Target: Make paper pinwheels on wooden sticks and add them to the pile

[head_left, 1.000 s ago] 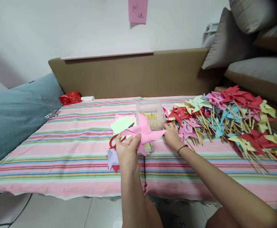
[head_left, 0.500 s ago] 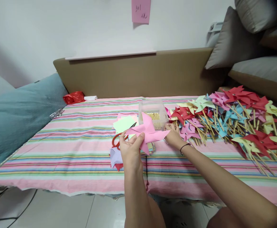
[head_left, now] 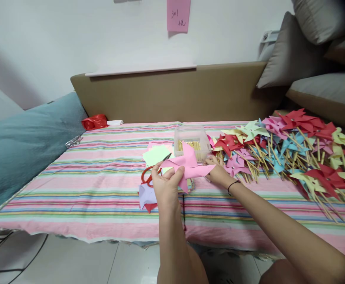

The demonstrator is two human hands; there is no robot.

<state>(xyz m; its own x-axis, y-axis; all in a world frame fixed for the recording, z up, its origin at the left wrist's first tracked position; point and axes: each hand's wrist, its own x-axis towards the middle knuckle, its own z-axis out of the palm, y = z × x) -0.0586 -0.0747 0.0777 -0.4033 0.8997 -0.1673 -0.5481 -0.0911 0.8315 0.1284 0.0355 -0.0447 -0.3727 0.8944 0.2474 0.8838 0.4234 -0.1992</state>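
Pinwheel (head_left: 188, 165), pink, pinched in left hand (head_left: 166, 185); right hand (head_left: 217, 173) beside box (head_left: 193, 134), grip unclear.

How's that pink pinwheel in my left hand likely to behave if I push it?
The pink pinwheel looks light, being thin paper. It seems fairly stiff: its upper blade stands out beyond the left hand. Pushing could crease its folds.

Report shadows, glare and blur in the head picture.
Head view: a pink note casts a small shadow on the wall; there too, pale glare shows on the floor tiles; its upper right corner is dark and blurred beside the cushions, while the pink pinwheel in the left hand looks fairly sharp.
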